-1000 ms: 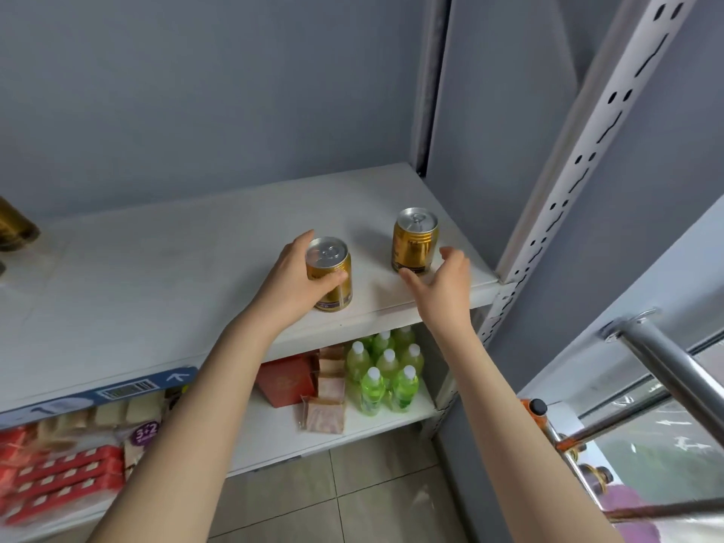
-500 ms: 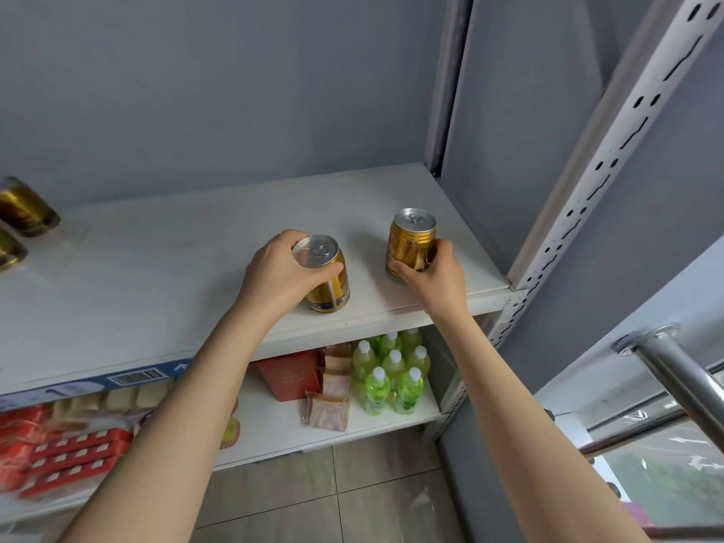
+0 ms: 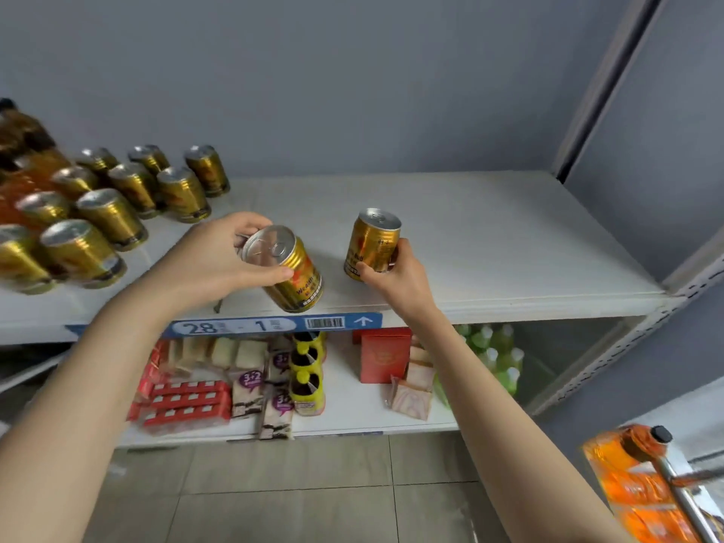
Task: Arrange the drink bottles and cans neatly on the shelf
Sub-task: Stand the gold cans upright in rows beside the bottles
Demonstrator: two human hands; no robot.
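A white shelf [image 3: 489,237] runs along a grey wall [image 3: 352,72], and a blue price label [image 3: 274,326] is fixed on its front edge. Just above the middle of the label, the left hand [image 3: 219,260] grips a gold can [image 3: 290,268], with thumb and fingers curled round its upper rim. The can is tilted, its silver top toward the camera, and I cannot tell if its base touches the board. Above the right end of the label, the right hand [image 3: 395,276] holds a second gold can [image 3: 372,241] round its lower part, fingers closed on it; this one is almost upright. The two cans are near each other but not touching.

Up and to the left of the label stands a group of gold cans [image 3: 117,205] in rows (that part is blurred, so the count is not sure), with orange bottles [image 3: 23,178] beside them at the far left. Far below and to the right of the label an orange pack [image 3: 634,487] shows, perhaps more drinks.

In my judgement the task is well advanced: most cans are already grouped, and these two are left to join the rows.
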